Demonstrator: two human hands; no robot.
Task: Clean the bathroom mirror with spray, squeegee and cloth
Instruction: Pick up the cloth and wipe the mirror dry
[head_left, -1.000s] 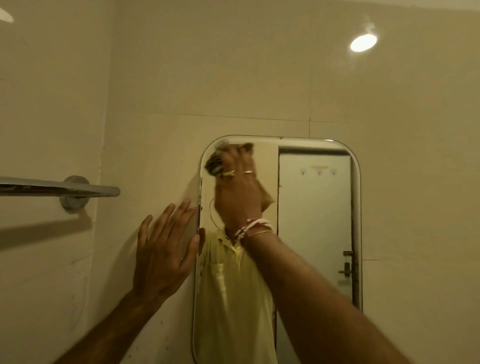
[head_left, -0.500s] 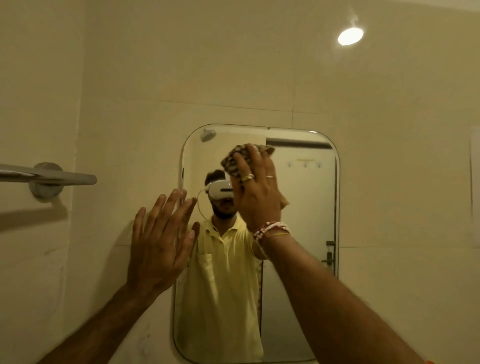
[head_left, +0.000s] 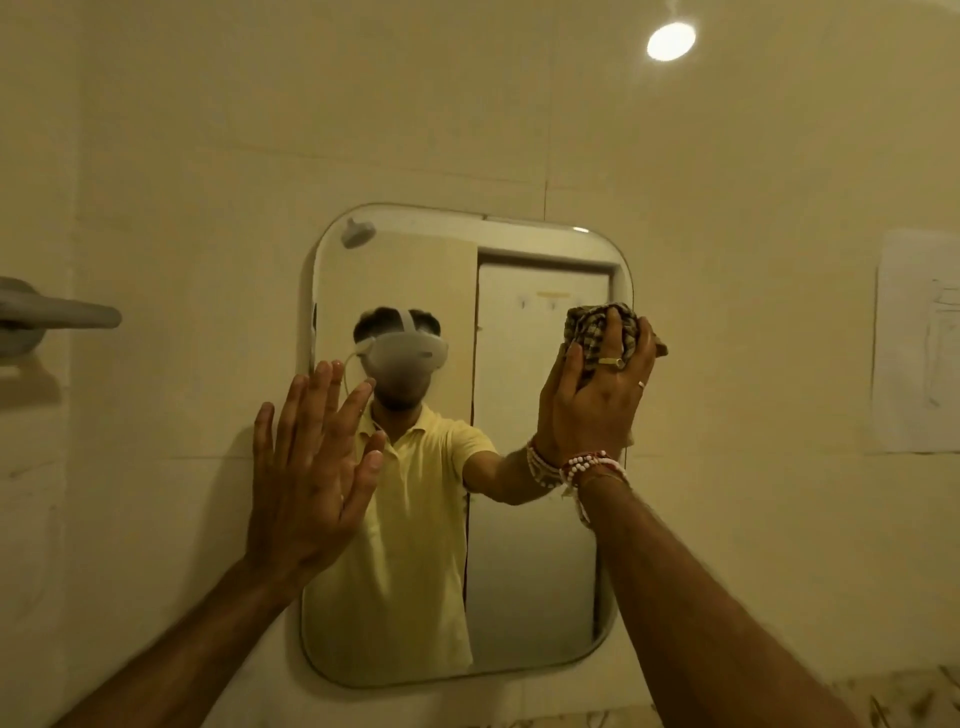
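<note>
**Cloth pressed to the mirror's right edge**

A cream tiled wall (head_left: 727, 208) carries the rounded rectangular frameless mirror (head_left: 530, 571). Left of the mirror a grey metal towel rail (head_left: 67, 314) juts out; right of it hangs a white paper sheet (head_left: 917, 343), and above it to the right glows a round ceiling light (head_left: 670, 41). The left hand (head_left: 311, 467) lies flat, fingers spread and empty, across the mirror's left edge. The right hand (head_left: 597, 400), arm stretched out, clutches a bunched brown checked cloth (head_left: 597, 325) against the mirror's upper right edge.
</note>
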